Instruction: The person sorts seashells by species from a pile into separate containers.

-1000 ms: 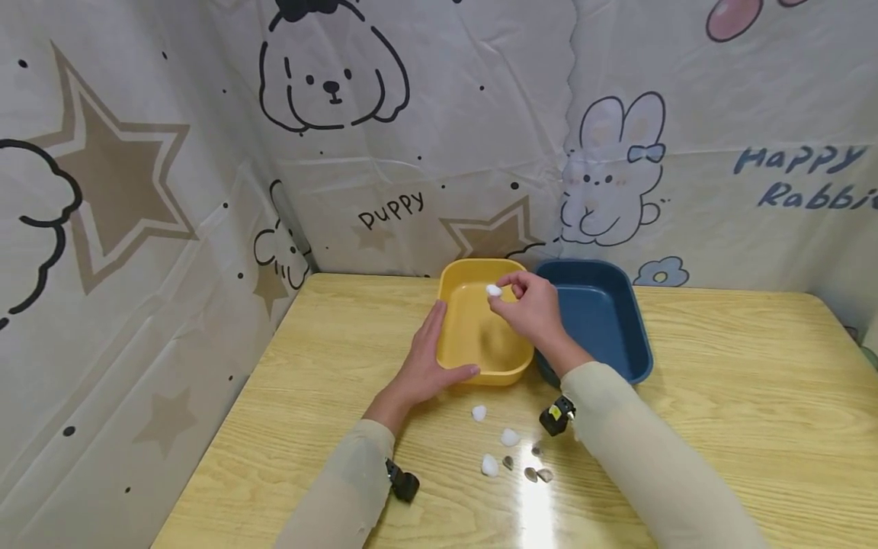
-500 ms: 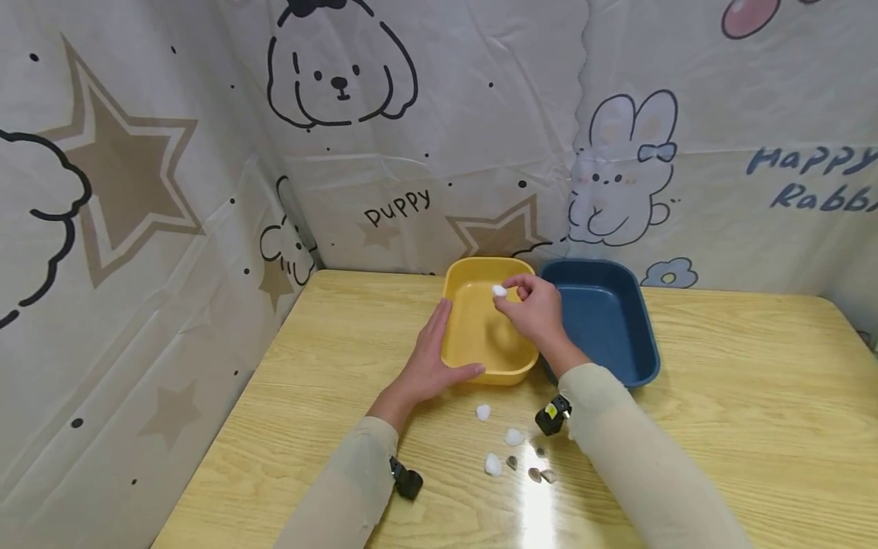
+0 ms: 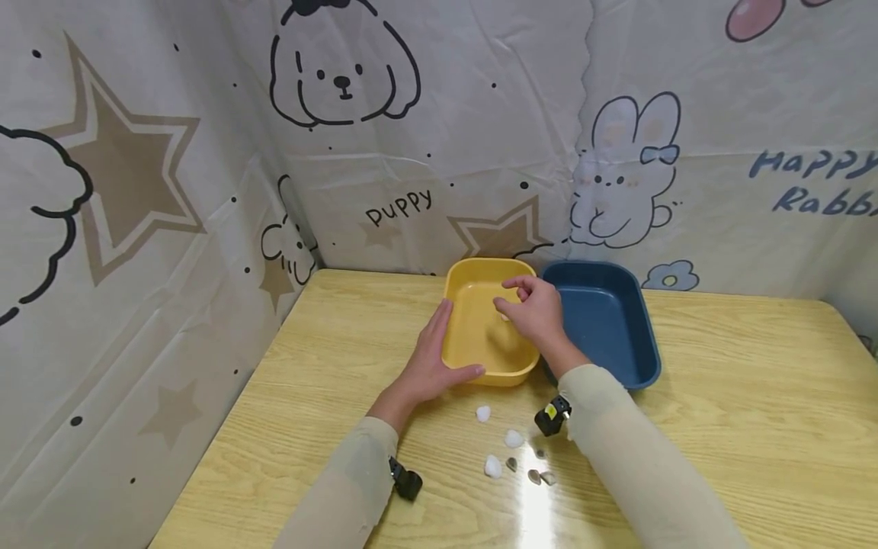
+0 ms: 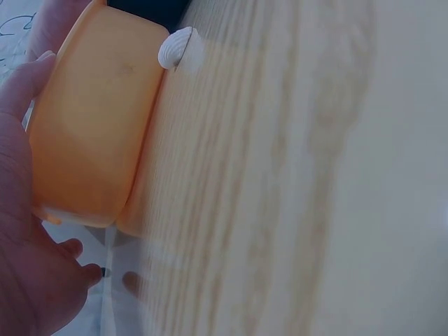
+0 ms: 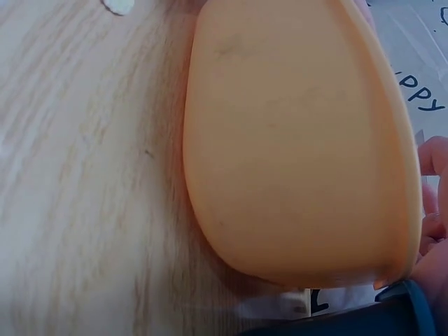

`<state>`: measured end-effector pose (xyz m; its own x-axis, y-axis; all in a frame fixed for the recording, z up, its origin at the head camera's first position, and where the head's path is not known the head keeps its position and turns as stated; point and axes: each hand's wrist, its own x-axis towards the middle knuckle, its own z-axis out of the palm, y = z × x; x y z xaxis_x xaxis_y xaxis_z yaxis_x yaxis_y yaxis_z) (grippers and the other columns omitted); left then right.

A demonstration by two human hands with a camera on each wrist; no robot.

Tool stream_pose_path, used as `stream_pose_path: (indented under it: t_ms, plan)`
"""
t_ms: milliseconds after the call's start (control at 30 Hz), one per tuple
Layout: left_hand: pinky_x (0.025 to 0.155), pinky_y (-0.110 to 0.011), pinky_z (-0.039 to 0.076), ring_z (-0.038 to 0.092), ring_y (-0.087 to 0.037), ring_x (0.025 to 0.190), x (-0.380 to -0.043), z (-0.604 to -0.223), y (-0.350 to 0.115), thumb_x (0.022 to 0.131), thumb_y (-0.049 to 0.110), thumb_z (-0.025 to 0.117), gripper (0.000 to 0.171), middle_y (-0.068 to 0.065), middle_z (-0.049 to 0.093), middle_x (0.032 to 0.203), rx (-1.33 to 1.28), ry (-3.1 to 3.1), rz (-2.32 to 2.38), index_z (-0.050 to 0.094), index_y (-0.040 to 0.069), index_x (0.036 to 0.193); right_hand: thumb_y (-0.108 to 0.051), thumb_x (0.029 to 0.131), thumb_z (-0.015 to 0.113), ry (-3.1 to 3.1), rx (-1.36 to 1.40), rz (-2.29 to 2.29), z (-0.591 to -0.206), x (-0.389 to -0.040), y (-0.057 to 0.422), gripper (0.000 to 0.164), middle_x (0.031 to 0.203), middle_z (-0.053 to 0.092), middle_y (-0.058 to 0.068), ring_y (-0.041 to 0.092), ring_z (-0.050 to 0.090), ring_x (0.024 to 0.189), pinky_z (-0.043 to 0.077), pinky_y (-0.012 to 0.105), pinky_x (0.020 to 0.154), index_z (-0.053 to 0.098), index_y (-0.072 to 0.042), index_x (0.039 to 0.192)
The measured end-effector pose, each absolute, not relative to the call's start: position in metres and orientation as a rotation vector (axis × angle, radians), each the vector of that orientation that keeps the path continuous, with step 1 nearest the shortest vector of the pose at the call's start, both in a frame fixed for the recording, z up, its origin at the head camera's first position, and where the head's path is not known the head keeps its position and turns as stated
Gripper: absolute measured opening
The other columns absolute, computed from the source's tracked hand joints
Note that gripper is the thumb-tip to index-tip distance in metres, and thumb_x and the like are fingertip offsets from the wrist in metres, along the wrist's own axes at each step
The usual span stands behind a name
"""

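A yellow tub stands at the back of the table. My left hand holds its front left corner, thumb across the front rim and fingers along the left wall. My right hand hovers over the tub's right side, thumb and index finger parted with nothing between them. Just below that thumb a bit of a white seashell shows, mostly hidden by the hand. In front of the tub lie three white seashells, one of them, a ribbed shell, close to the tub in the left wrist view.
A dark blue tub stands against the yellow tub's right side, under my right forearm. Several small brown shell-like pieces lie near the white shells. A printed curtain hangs behind the table.
My right thumb and index finger have parted and let go of the white seashell, which has dropped below them. My left hand has stayed on the yellow tub.
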<state>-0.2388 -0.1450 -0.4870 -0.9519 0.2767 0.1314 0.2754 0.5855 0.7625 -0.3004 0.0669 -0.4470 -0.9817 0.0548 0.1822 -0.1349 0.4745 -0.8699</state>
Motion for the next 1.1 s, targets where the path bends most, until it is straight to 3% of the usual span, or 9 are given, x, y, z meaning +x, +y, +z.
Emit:
stream_pose_path:
  t_ms: [433, 800, 1100]
  plan:
    - [0.117, -0.048, 0.014, 0.005, -0.021, 0.15, -0.239, -0.487, -0.144, 0.079, 0.042, 0.084, 0.118, 0.009, 0.0, 0.166, 0.494, 2.793, 1.352, 0.004, 0.019, 0.162, -0.018, 0.085, 0.08, -2.335, 0.099, 1.71, -0.44, -0.294, 0.078, 0.027, 0.071, 0.04, 0.004, 0.018, 0.039, 0.062, 0.031, 0.023, 0.052, 0.072, 0.0, 0.103]
    - [0.117, -0.048, 0.015, 0.006, -0.02, 0.15, -0.239, -0.488, -0.145, 0.076, 0.056, 0.081, 0.121, 0.013, -0.002, 0.165, 0.469, 2.797, 1.318, 0.001, 0.025, 0.162, -0.018, 0.084, 0.081, -2.392, 0.263, 1.617, -0.421, -0.258, 0.093, 0.024, 0.07, 0.04, 0.006, 0.023, 0.036, 0.055, 0.03, 0.028, 0.049, 0.071, -0.007, 0.104]
    - [0.117, -0.047, 0.015, 0.006, -0.021, 0.15, -0.238, -0.487, -0.143, 0.077, 0.052, 0.083, 0.121, 0.012, 0.0, 0.166, 0.459, 2.788, 1.346, 0.003, 0.023, 0.162, -0.016, 0.083, 0.082, -2.402, 0.383, 1.582, -0.42, -0.222, 0.099, 0.023, 0.074, 0.044, 0.017, 0.021, 0.032, 0.057, 0.027, 0.029, 0.051, 0.071, -0.009, 0.102]
